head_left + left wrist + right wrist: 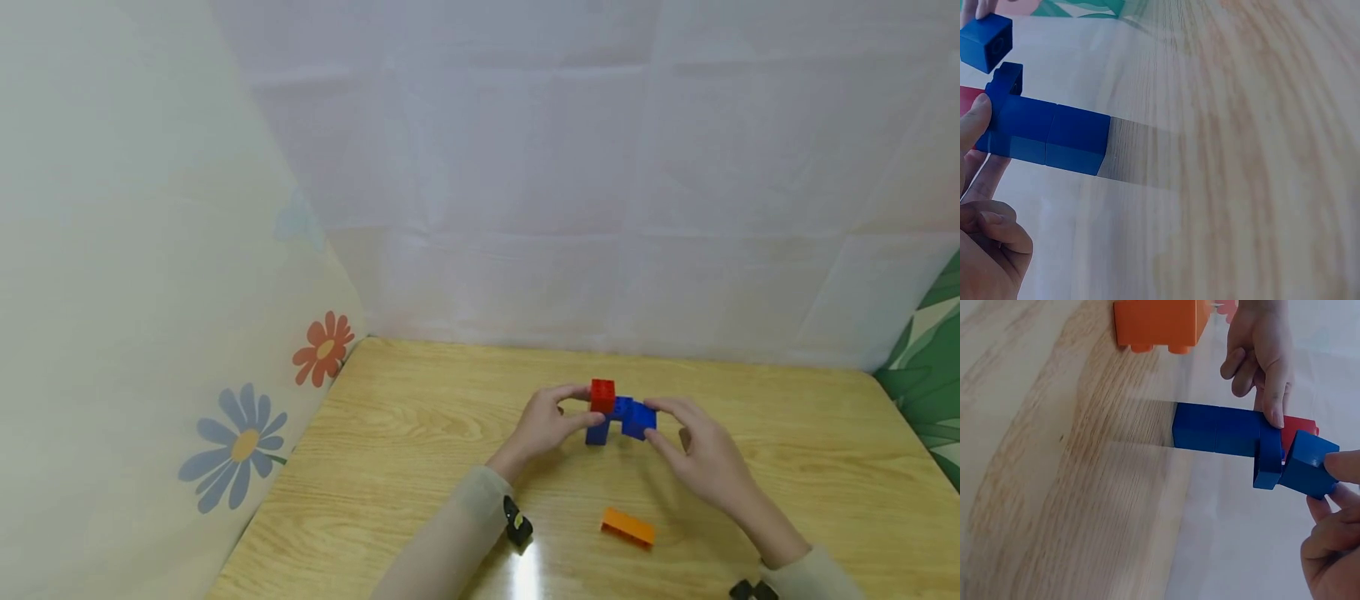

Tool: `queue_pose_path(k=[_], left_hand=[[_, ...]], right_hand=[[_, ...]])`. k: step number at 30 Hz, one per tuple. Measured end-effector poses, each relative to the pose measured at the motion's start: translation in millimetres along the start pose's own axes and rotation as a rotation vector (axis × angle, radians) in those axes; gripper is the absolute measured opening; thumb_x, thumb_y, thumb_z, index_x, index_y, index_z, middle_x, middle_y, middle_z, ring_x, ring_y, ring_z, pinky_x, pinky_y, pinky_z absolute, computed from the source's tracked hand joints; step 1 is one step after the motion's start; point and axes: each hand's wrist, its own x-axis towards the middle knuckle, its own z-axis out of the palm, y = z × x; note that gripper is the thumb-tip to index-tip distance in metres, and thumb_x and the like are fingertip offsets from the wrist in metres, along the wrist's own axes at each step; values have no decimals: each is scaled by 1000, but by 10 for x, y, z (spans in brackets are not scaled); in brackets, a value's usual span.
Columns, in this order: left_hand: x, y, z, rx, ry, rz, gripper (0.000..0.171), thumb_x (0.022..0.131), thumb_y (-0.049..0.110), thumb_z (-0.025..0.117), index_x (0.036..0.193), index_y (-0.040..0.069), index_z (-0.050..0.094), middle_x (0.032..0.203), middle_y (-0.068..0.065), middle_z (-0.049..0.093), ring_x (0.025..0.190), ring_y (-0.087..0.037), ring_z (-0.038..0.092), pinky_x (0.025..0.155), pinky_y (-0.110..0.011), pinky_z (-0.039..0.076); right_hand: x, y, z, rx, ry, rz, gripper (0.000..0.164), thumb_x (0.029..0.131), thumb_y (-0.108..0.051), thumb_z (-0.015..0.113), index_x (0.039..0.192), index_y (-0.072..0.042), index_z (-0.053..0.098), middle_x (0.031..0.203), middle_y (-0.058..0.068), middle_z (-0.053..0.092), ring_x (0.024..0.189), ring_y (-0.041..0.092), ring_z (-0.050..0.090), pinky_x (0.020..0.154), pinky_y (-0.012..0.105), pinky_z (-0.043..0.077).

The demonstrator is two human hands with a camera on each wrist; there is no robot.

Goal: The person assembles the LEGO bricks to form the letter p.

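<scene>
A small tower stands upright on the table: stacked blue bricks (597,434) form its column, a blue piece (1006,79) juts out sideways near the top, and a red brick (603,395) sits uppermost. My left hand (542,425) grips the tower near the red brick, thumb on the near side. Between thumb and fingers, my right hand (708,458) pinches a separate blue brick (640,420), slightly tilted. In the left wrist view this brick (988,41) hangs above the jutting piece with a gap between them.
An orange brick (628,528) lies on the wooden table (420,417), nearer to me than the tower. Behind the table hangs a pale cloth (510,208). A flower-printed sheet (150,292) borders the left side, and a green leaf print (930,367) the right.
</scene>
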Motion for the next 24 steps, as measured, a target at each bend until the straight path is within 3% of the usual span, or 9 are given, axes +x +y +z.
queue_pose_path(k=[15, 24], left_hand=[[10, -26, 8, 15, 1, -25, 49, 92, 44, 80, 134, 22, 71, 131, 13, 68, 126, -13, 59, 101, -44, 51], [-3, 8, 3, 5, -1, -23, 49, 92, 43, 80, 134, 21, 71, 130, 13, 68, 126, -13, 59, 101, -44, 50]], right_hand=[[125, 126, -40, -19, 41, -44, 38, 95, -3, 74, 133, -4, 66, 128, 18, 66, 50, 2, 31, 45, 23, 36], [199, 213, -38, -24, 3, -42, 40, 97, -5, 74, 136, -6, 65, 130, 17, 64, 55, 5, 35, 50, 24, 38]])
